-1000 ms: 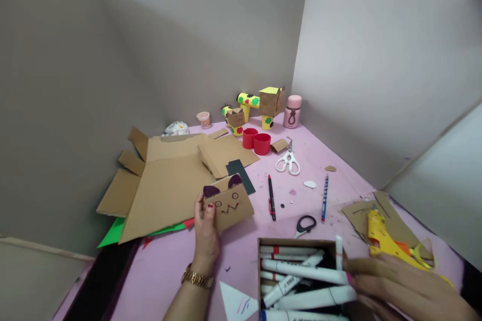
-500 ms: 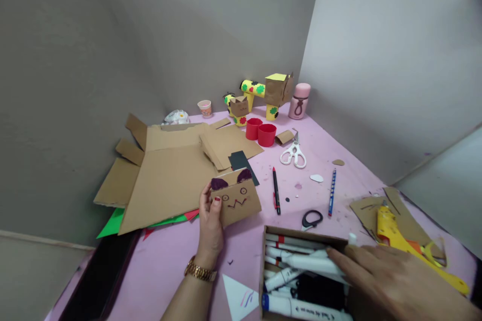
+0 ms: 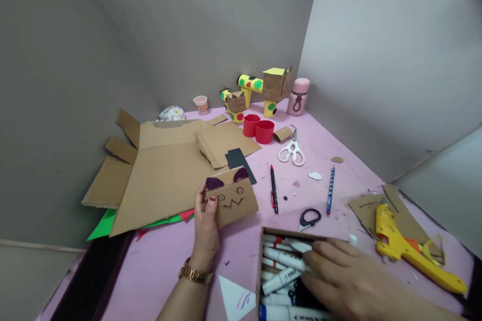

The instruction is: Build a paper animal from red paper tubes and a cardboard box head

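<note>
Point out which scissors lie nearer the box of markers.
The black-handled scissors, just beyond the box of markers; the white-handled scissors lie clearly farther back from it.

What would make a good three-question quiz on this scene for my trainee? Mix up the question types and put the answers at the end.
1. True or false: the left hand is holding the pink bottle.
2. How many red tubes are in view? a) one b) two c) four
3. Fill in the missing word: the right hand is at an open box of ____.

Key:
1. False; it is holding the cardboard face.
2. b) two
3. markers
</note>
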`<action>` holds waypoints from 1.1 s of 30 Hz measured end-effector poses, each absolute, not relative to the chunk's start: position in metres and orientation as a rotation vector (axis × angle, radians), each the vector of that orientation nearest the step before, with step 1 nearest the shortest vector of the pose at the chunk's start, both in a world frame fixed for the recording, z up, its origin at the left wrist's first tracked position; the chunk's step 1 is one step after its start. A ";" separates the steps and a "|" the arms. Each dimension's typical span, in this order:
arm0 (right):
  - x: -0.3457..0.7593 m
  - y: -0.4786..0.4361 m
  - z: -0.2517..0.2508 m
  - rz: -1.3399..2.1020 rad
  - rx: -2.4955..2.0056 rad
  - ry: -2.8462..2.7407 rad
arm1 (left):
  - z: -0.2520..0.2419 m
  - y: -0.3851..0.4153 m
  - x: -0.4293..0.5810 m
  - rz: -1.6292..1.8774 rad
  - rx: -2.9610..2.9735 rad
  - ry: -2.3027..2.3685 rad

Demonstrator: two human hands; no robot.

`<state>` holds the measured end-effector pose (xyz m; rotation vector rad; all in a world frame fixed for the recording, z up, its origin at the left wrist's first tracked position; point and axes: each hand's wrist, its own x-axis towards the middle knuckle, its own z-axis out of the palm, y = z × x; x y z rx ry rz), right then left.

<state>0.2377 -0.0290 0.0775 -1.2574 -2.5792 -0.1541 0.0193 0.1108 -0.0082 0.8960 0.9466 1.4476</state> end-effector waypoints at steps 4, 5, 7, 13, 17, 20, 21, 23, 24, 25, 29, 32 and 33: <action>0.212 -0.017 0.058 -0.234 -1.123 -2.687 | -0.010 0.110 0.019 1.444 0.904 0.940; 0.206 -0.014 0.053 -0.267 -1.111 -2.720 | -0.010 0.110 0.019 1.443 0.906 0.941; 0.197 -0.007 0.044 -0.313 -1.092 -2.788 | -0.010 0.110 0.019 1.441 0.907 0.948; 0.199 -0.004 0.032 -0.283 -1.132 -2.699 | -0.007 0.108 0.020 1.435 0.900 0.949; 0.214 -0.009 0.055 -0.005 -1.271 -2.656 | -0.006 0.107 0.020 1.430 0.904 0.937; 0.225 -0.010 0.080 0.325 -1.410 -2.553 | -0.006 0.107 0.019 1.419 0.912 0.944; 0.228 -0.009 0.087 0.416 -1.430 -2.483 | -0.006 0.107 0.019 1.417 0.917 0.947; 0.232 -0.008 0.097 0.548 -1.428 -2.329 | -0.006 0.107 0.018 1.415 0.929 0.952; 0.234 -0.008 0.100 0.593 -1.424 -2.256 | -0.006 0.107 0.018 1.416 0.934 0.953; 0.235 -0.008 0.102 0.631 -1.413 -2.191 | -0.006 0.107 0.018 1.416 0.939 0.954; 0.238 -0.007 0.099 0.915 -1.492 -1.912 | -0.005 0.108 0.018 1.408 0.957 0.961; 0.238 -0.005 0.097 1.324 -1.510 -1.549 | -0.005 0.108 0.017 1.400 0.982 0.964; 0.238 -0.004 0.098 1.419 -1.478 -1.425 | -0.005 0.108 0.017 1.398 0.991 0.967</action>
